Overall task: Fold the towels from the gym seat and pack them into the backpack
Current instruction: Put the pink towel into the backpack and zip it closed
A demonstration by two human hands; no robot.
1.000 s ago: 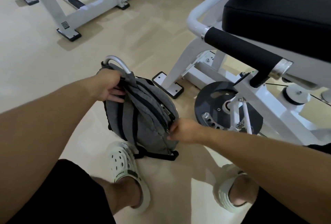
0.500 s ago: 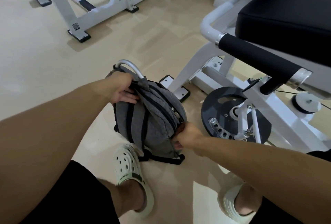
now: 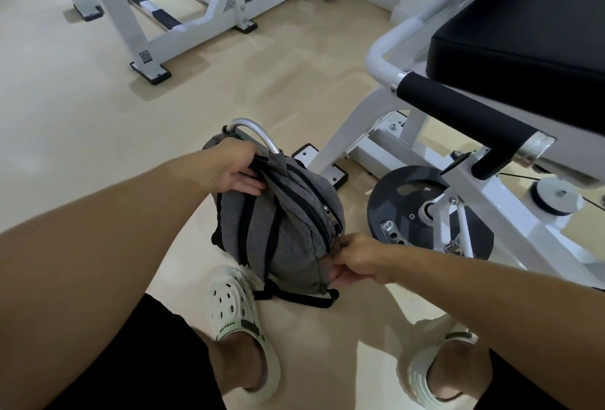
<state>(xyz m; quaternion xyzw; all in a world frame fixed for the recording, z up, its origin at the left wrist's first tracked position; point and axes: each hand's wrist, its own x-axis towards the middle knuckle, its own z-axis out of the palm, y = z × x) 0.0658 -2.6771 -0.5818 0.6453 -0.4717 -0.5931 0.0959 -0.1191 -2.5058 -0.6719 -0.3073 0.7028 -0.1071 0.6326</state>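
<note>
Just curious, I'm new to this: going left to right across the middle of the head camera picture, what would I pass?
left hand → grey backpack → right hand → dark weight plate → white machine frame

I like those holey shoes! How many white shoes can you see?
2. One white shoe is on the floor just below the grey backpack; the other white shoe is lower right, partly hidden under the right arm.

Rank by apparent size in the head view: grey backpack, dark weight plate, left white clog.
1. grey backpack
2. dark weight plate, partly hidden by the frame
3. left white clog, nearer the camera, so unsure
</note>
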